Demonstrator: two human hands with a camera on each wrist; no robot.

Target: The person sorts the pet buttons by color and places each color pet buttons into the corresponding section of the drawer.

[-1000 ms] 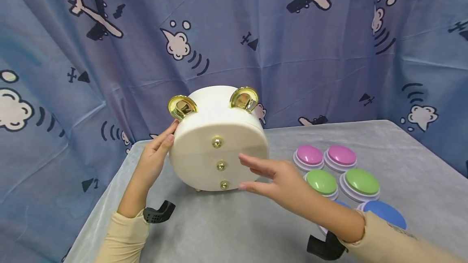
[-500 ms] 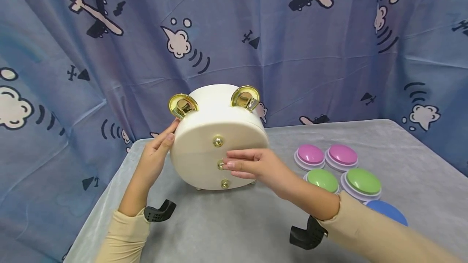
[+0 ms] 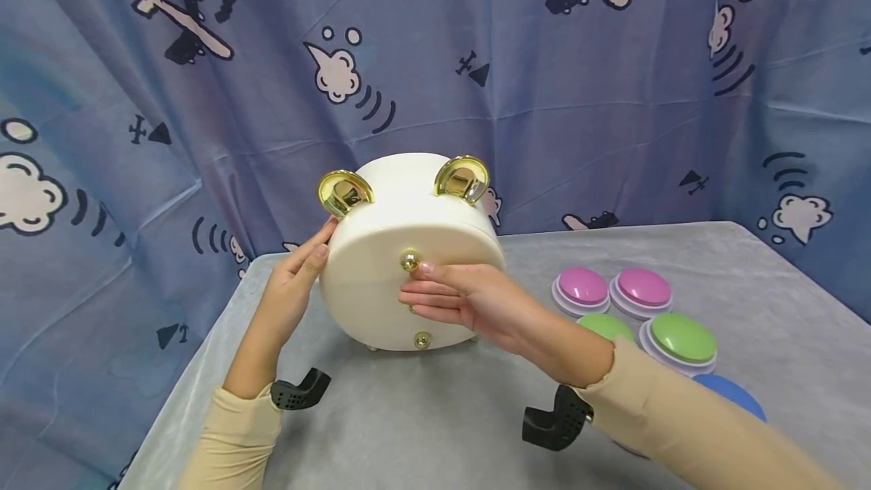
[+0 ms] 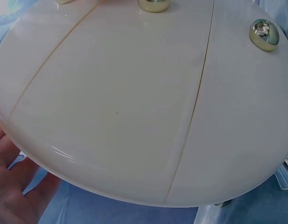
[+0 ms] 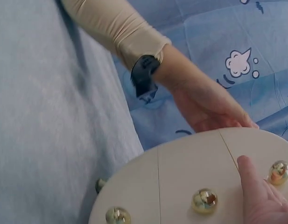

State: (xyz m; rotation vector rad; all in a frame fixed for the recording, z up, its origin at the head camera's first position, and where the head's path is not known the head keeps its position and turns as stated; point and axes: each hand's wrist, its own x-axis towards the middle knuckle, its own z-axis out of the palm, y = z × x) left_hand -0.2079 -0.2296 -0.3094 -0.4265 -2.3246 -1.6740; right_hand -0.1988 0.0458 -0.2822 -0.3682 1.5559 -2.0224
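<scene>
A white, rounded drawer box [image 3: 367, 286] stands on the table with two gold ear-like pieces on top, one being the left ear [image 3: 345, 193]. Seams [image 4: 200, 84] divide its front into three drawers, each with a round gold knob. My left hand [image 3: 291, 286] rests on the box's left side, fingers fairly straight, just below that ear. In front of the drawers is my right hand [image 3: 469, 297], fingers extended and thumb tip right by the top knob [image 3: 410, 261]. Those fingers mostly cover the middle knob in the head view; the bottom knob [image 3: 423, 340] shows below them.
To the right lie push buttons on white bases: pink [image 3: 645, 287], green [image 3: 683, 337] and blue [image 3: 731, 397], partly hidden by my right sleeve [image 3: 670, 414]. A grey cloth covers the table [image 3: 408, 422]. Behind hangs a blue curtain [image 3: 422, 82] printed with planes.
My right hand has moved left from beside the box to the drawer fronts, then up toward the top knob. The left hand stays at the box's side.
</scene>
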